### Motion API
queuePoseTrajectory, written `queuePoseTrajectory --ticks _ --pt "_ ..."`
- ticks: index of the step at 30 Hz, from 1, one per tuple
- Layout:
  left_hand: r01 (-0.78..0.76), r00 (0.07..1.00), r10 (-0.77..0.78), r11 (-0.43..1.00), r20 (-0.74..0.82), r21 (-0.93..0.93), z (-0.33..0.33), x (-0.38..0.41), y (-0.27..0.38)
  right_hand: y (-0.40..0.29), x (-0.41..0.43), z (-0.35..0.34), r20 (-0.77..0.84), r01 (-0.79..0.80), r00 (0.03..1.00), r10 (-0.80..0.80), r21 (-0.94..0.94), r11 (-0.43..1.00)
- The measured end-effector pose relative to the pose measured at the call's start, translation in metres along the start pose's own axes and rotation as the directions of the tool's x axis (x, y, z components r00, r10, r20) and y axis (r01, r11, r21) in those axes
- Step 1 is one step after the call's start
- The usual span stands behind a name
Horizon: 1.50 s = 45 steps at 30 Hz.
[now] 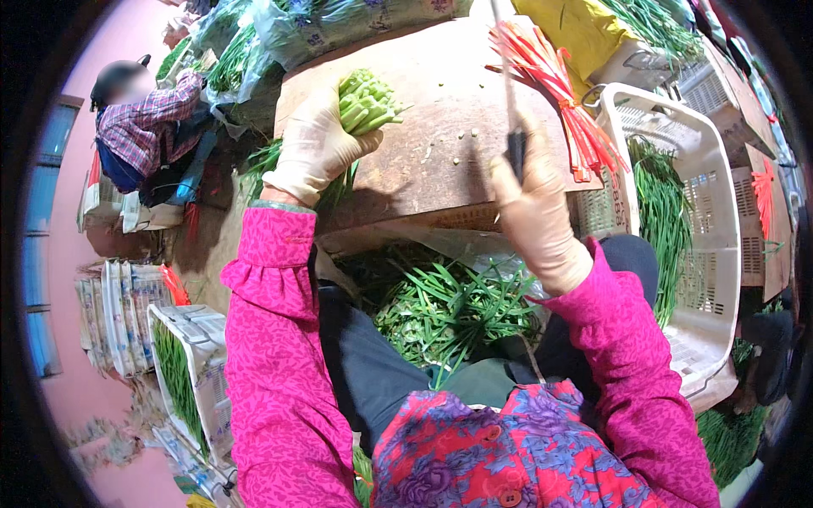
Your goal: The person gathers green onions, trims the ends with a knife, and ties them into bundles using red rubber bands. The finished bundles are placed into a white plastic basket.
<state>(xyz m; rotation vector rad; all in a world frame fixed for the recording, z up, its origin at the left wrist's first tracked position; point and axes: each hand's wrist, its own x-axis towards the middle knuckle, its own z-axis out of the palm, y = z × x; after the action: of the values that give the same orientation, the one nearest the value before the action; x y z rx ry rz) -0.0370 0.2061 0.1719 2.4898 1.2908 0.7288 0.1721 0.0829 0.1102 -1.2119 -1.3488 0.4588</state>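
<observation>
My left hand (317,136), in a pale thin glove, is shut around a bundle of green stalks (368,101), probably garlic chives. Their cut ends face up and right, and long leaves hang below my wrist. In my right hand (537,203), gloved alike, is a knife with a black handle (516,152). Its blade (505,70) points away from me, blurred, over the right part of the wooden board (406,171). Several small cut stem bits (462,134) lie on the board between my hands. Bundle and blade are apart.
Red ties (565,108) lie along the board's right side. A white plastic crate (730,190) with green leaves (660,222) stands at right. Leaf trimmings (457,305) are heaped between my legs. Another person (149,127) sits at upper left. A second crate (219,381) stands at lower left.
</observation>
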Motion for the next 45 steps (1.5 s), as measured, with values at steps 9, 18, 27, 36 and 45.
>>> queuePoseTrajectory --ticks 9,18,27,36,45 --pt "0.046 0.975 -0.084 0.982 0.207 0.183 0.055 0.022 -0.012 0.001 -0.008 -0.028 0.228 -0.226 0.949 0.219 0.005 0.974" --pt "0.001 0.824 -0.075 0.991 0.562 0.131 0.072 0.027 -0.009 -0.018 -0.035 -0.052 0.271 -0.642 0.765 0.584 0.248 0.726" --pt "-0.105 0.917 -0.084 0.892 0.39 0.439 0.098 0.012 0.001 -0.013 -0.061 -0.032 0.332 -0.528 0.814 0.476 0.083 0.845" --pt "-0.034 0.928 -0.049 0.976 0.369 0.216 0.089 0.009 0.008 -0.003 -0.066 -0.025 0.297 -0.461 0.838 0.458 -0.065 0.885" --pt "-0.265 0.964 0.263 0.949 0.035 0.17 0.083 -0.01 -0.003 0.012 -0.055 -0.031 0.23 -0.536 0.828 0.511 0.061 0.842"
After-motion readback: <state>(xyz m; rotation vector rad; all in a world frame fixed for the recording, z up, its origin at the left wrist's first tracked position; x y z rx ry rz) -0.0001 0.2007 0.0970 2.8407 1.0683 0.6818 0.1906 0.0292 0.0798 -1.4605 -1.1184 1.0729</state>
